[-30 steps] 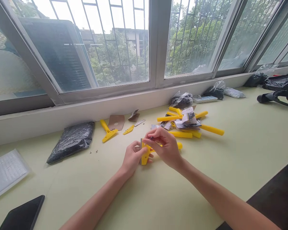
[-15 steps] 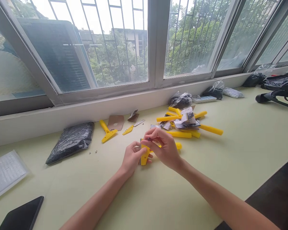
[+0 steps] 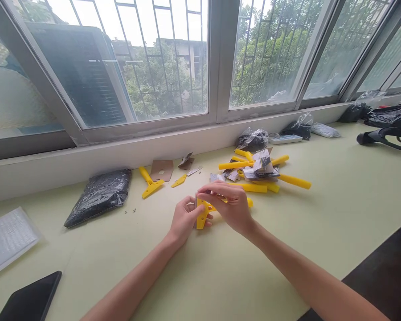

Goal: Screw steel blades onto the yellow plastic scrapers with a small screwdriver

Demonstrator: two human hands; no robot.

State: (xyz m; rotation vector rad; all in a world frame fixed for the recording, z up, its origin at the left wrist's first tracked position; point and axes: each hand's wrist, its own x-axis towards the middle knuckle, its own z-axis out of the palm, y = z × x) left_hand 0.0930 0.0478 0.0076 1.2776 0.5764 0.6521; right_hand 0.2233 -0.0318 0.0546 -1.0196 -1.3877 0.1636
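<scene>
My left hand is closed around the head of a yellow scraper, with a thin metal edge showing along its left side. The scraper's handle points right, passing partly behind my right hand. Thumb and fingers of that hand are pinched at the upper end of the scraper head, over something small and dark that they mostly cover. Two holes or screw spots show on the yellow face. Beyond my hands lie another yellow scraper, a loose yellow plate and a metal blade.
Several yellow scrapers with cards form a pile to the right. On the left are a black plastic-wrapped package, small screws, a clear bag and a dark flat device. Brown card lies near the window ledge.
My right hand's fingers have turned and stretched further left across the top of the scraper head. My left hand and the scraper stay nearly in place.
</scene>
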